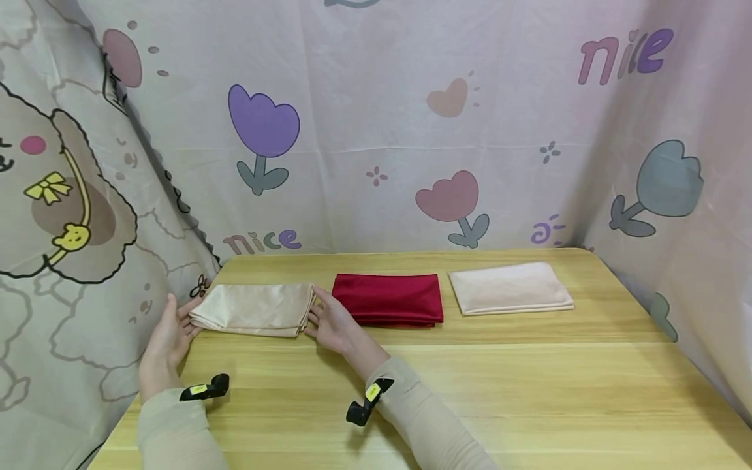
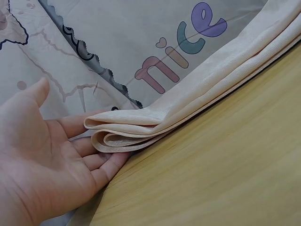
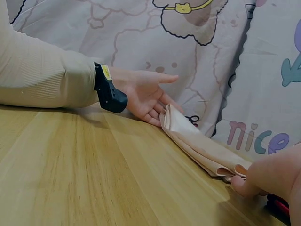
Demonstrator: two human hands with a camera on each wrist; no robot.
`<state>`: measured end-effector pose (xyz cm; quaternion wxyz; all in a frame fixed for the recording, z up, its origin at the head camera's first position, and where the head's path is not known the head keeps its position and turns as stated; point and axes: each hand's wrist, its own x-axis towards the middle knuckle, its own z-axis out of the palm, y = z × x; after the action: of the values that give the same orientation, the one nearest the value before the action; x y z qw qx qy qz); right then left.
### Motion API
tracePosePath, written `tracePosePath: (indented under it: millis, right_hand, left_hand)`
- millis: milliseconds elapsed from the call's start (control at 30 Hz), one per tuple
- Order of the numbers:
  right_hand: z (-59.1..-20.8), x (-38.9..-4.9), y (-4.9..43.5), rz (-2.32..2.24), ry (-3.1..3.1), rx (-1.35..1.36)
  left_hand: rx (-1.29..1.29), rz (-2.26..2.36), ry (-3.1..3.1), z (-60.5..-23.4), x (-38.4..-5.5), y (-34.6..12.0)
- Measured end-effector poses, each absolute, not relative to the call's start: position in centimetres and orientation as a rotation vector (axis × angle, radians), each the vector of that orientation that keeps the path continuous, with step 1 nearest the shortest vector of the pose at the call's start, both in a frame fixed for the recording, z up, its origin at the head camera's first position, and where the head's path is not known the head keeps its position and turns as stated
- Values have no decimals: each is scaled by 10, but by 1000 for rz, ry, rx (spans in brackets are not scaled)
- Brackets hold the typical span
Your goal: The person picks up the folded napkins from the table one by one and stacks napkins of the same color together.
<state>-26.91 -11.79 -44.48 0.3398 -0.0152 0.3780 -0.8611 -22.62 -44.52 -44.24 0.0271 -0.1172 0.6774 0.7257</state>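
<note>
A folded cream satin cloth [image 1: 255, 309] lies at the left of the table, with a hand at each short end. My left hand [image 1: 167, 336] touches its left end with extended fingers. In the left wrist view, the thumb stands up away from the layered folds [image 2: 124, 129], while the lower fingertips [image 2: 117, 162] lie under them. At the other end, my right hand [image 1: 336, 324] has its fingers against the cloth's edge. The right wrist view shows a fingertip [image 3: 239, 185] low at the folded end, much of that hand being out of frame.
Just right of my right hand lies a folded dark red satin cloth [image 1: 388, 299]. Farther right is a folded pale pink cloth [image 1: 510, 288]. The wooden table [image 1: 470, 391] meets printed curtains [image 1: 364, 130] at the back and sides. Each sleeve carries a black wrist camera [image 1: 205, 388].
</note>
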Motion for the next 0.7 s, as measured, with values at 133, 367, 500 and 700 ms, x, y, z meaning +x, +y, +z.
tracePosePath:
  millis: [133,367,500,700]
  right_hand:
    - [-445,-270,-119,-2243,992,-19]
    - [-448,-273,-123,-2254,1007,-40]
    - [-449,-273,-125,-2256,1015,-56]
    - [-450,-276,-127,-2258,1022,-64]
  left_hand:
    - [-350,2229,2110,-443,-227,-445]
    - [-359,2089,2304,-444,-231,-443]
    - [-386,2017,2421,-444,-232,-439]
    - [-536,1895,2513,-444,-235,-436]
